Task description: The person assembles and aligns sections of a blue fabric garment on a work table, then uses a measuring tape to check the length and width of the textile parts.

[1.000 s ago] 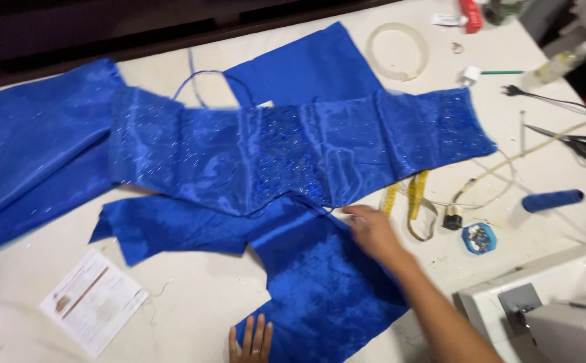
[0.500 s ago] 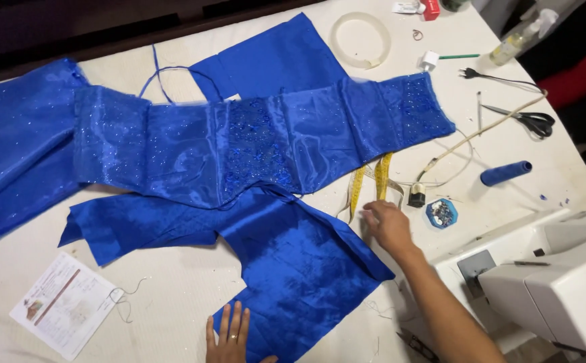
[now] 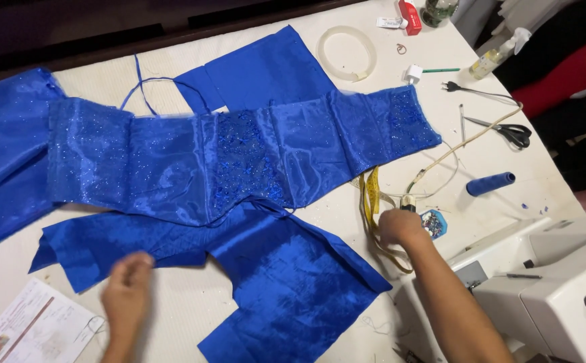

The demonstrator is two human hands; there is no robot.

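Right hand [image 3: 400,225] sits curled on the yellow tape measure [image 3: 372,202] just off the blue satin piece [image 3: 293,282] on the worktop [image 3: 192,316]; looks like it's pinching it, hard to tell. Left hand [image 3: 126,286] hovers blurry, loosely cupped, holding nothing. I'd flatten the satin before measuring.

The right hand [image 3: 400,227] is moving off the lower blue satin piece [image 3: 293,282] and closing over the yellow measuring tape [image 3: 372,202] beside it. The left hand [image 3: 126,296] is lifting, blurred, toward that piece's left flap.
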